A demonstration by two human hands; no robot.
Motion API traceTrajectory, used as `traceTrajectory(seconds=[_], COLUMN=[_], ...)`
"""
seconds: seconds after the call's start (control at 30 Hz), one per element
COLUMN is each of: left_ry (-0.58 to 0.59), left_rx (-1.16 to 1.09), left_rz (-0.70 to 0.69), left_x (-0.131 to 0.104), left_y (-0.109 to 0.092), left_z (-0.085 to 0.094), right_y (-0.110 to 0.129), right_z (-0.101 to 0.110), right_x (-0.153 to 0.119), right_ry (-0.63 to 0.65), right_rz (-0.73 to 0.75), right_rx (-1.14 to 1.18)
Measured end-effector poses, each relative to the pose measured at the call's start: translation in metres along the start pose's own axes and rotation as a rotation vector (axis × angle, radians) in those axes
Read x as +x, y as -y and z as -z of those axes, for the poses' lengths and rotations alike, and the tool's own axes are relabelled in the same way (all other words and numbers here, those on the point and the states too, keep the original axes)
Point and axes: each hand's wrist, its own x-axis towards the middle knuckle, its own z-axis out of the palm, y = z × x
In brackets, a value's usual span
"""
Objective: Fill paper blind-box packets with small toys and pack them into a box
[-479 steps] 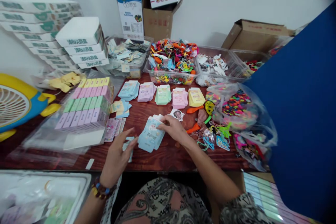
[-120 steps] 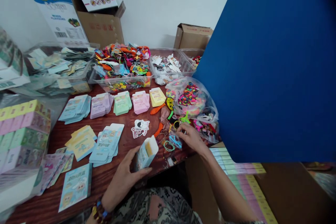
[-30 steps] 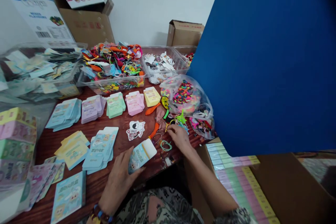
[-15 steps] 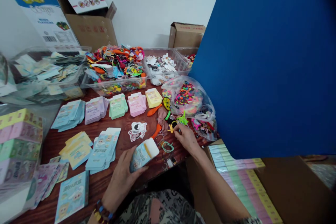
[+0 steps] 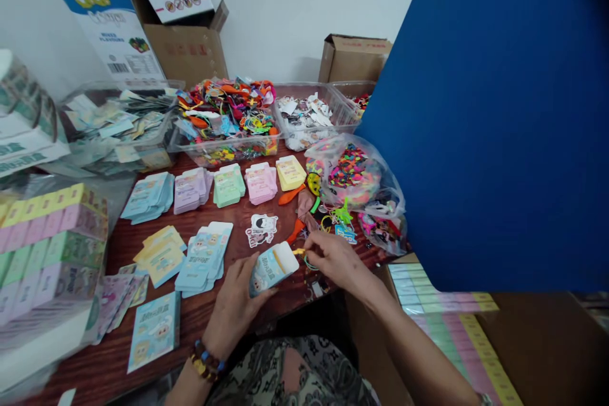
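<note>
My left hand [image 5: 236,297] is wrapped round a small light-blue box [image 5: 269,270], its open end tilted toward the right. My right hand [image 5: 335,258] pinches a small yellow trinket [image 5: 299,252] right beside that opening. Two stickers [image 5: 262,229] lie behind the box. Orange and brown balloons [image 5: 308,204], a bright green figure [image 5: 342,211] and a blue tag [image 5: 346,233] lie beyond my right hand. Flat blue boxes [image 5: 203,258] and yellow cards [image 5: 162,255] are left of the held box. A thicker blue box [image 5: 155,332] lies near the table's front edge.
Five card stacks [image 5: 229,185] line the table's middle. Behind them stand clear tubs [image 5: 228,139] of trinkets and papers. A plastic bag [image 5: 354,174] of colourful bits sits right. Stacked packed boxes [image 5: 52,254] are at left, and a big blue panel [image 5: 490,120] fills the right.
My right hand has brought the yellow trinket from the pile to the box's open end. A blue tag now shows by the green figure. The whole view has shifted slightly.
</note>
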Motion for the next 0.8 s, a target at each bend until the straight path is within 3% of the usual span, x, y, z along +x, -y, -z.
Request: traceTrajectory(seconds=[0.3,0.57,0.8], left_ry=[-0.022,-0.05,-0.042], left_rx=[0.096,0.031,-0.017], left_rz=[-0.072,-0.037,-0.025], left_x=[-0.006,-0.007,-0.005], left_y=[-0.012,-0.015,-0.015], left_z=[0.0,0.002,-0.001], right_y=[0.032,0.03,0.025], right_z=[-0.018,-0.027,-0.028], right_x=[0.013,0.022,0.027], right_ry=[0.18,0.183,0.284], right_rz=[-0.18,-0.134,0.042], right_rx=[-0.17,-0.337,-0.079])
